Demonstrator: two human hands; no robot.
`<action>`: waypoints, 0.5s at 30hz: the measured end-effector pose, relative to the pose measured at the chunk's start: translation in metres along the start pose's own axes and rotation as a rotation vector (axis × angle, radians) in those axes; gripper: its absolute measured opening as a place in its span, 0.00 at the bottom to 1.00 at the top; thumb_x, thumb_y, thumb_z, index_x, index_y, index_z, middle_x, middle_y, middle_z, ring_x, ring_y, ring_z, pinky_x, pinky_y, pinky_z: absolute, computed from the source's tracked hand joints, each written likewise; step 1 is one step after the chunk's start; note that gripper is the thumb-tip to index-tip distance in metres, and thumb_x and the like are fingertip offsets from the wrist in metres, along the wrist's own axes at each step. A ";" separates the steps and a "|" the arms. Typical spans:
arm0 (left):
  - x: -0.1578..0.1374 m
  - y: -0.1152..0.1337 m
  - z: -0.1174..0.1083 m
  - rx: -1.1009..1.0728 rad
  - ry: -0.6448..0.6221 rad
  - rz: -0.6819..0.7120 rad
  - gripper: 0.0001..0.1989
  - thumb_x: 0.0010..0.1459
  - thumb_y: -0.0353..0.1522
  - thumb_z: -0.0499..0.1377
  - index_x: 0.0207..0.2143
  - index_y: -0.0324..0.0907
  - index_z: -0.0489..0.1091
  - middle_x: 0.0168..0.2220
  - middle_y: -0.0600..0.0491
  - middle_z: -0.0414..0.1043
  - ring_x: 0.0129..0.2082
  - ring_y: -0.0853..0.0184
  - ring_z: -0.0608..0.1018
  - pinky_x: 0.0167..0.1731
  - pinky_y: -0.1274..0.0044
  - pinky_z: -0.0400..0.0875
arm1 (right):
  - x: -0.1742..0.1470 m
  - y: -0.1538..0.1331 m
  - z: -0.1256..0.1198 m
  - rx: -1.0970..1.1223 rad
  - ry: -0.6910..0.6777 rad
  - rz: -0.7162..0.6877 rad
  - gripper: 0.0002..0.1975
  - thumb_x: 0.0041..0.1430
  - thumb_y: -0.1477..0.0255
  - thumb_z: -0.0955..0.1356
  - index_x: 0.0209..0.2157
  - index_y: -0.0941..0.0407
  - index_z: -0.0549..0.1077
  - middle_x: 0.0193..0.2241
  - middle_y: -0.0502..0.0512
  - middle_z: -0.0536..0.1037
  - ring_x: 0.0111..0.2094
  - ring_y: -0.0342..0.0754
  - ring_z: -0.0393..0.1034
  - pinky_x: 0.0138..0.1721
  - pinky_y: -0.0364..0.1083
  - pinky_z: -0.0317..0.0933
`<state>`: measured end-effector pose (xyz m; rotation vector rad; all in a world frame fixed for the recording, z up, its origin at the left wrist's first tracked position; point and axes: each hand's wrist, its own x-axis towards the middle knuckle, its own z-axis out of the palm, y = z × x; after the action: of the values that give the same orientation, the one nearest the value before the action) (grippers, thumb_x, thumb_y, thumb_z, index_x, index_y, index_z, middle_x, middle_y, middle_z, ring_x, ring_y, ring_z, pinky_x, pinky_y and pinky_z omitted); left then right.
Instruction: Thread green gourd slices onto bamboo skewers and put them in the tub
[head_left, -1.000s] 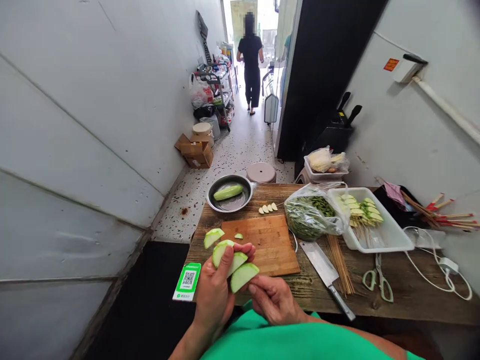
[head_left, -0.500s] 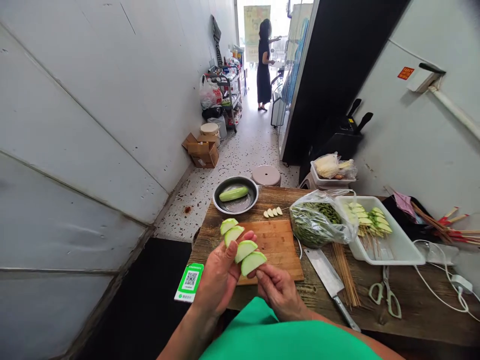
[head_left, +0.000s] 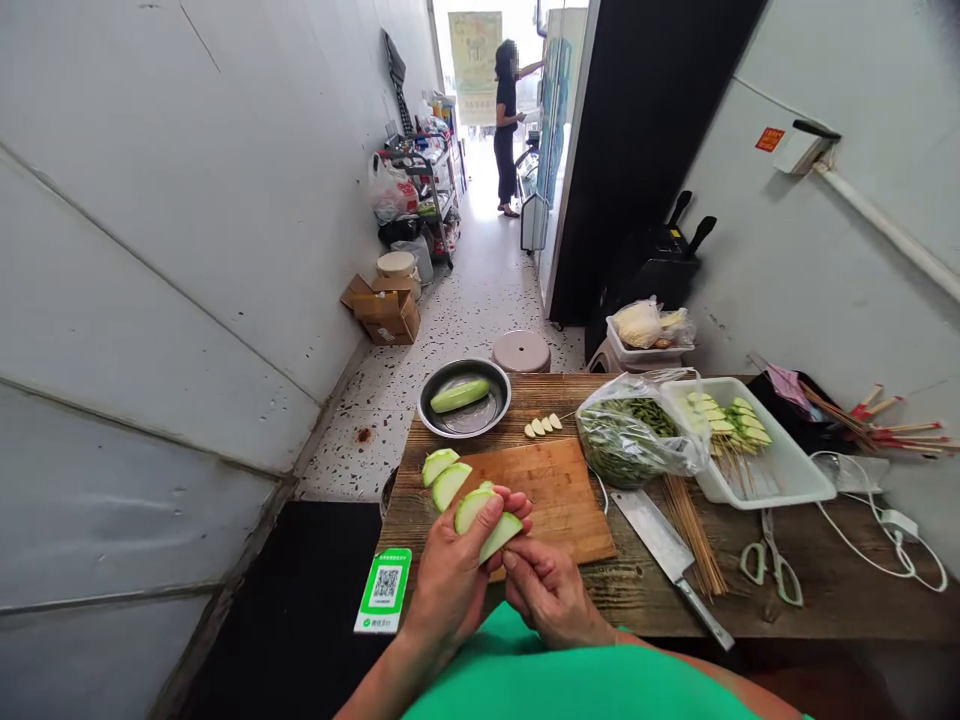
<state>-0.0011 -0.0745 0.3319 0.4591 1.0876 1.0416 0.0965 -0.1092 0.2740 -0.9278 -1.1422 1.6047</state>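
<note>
My left hand (head_left: pixel 454 580) is closed around a row of half-round pale green zucchini slices (head_left: pixel 451 487), its thumb pressed on one of the nearer slices. Two slices stick out beyond the hand at upper left, in line with the others as on a skewer. At the lower right end of the row, my right hand (head_left: pixel 551 595) pinches the skewer, which its fingers almost wholly hide. Both hands are over the near left part of a wooden cutting board (head_left: pixel 547 490). Behind it lies a finished skewer of small pale slices (head_left: pixel 543 426).
A metal bowl (head_left: pixel 501 405) holds a peeled zucchini (head_left: pixel 460 396). To the right are a bag of green vegetables (head_left: pixel 630 440), a cleaver (head_left: pixel 654 540), bamboo skewers (head_left: pixel 694 540), scissors (head_left: pixel 771 560) and a white tray (head_left: pixel 780 485) with skewered slices. A person (head_left: pixel 507 130) stands far back.
My left thumb and fingers have shifted down the row onto the nearer slices, now partly covering them. The two far slices stand further from the hand. The view has turned slightly.
</note>
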 end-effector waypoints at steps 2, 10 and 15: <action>0.002 0.003 -0.004 0.015 -0.013 -0.021 0.14 0.46 0.34 0.63 0.35 0.35 0.70 0.36 0.45 0.75 0.37 0.61 0.77 0.34 0.76 0.71 | 0.001 0.002 0.004 -0.014 0.022 0.004 0.19 0.59 0.57 0.59 0.27 0.58 0.64 0.12 0.40 0.53 0.13 0.35 0.44 0.15 0.38 0.40; 0.024 -0.002 0.003 0.067 -0.167 -0.206 0.19 0.47 0.35 0.63 0.42 0.38 0.70 0.46 0.44 0.71 0.48 0.58 0.71 0.45 0.73 0.68 | 0.006 0.006 -0.015 -0.116 0.133 -0.050 0.21 0.59 0.56 0.58 0.25 0.58 0.65 0.13 0.43 0.57 0.14 0.35 0.48 0.16 0.38 0.45; 0.050 -0.018 0.027 0.123 -0.331 -0.286 0.24 0.47 0.39 0.62 0.47 0.40 0.68 0.49 0.45 0.69 0.52 0.55 0.67 0.52 0.67 0.62 | 0.005 0.009 -0.098 -0.254 0.361 -0.084 0.20 0.61 0.58 0.57 0.32 0.60 0.69 0.14 0.43 0.60 0.15 0.37 0.53 0.19 0.38 0.49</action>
<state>0.0349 -0.0355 0.3052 0.5361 0.8911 0.6229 0.1834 -0.0802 0.2372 -1.2591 -1.1245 1.1800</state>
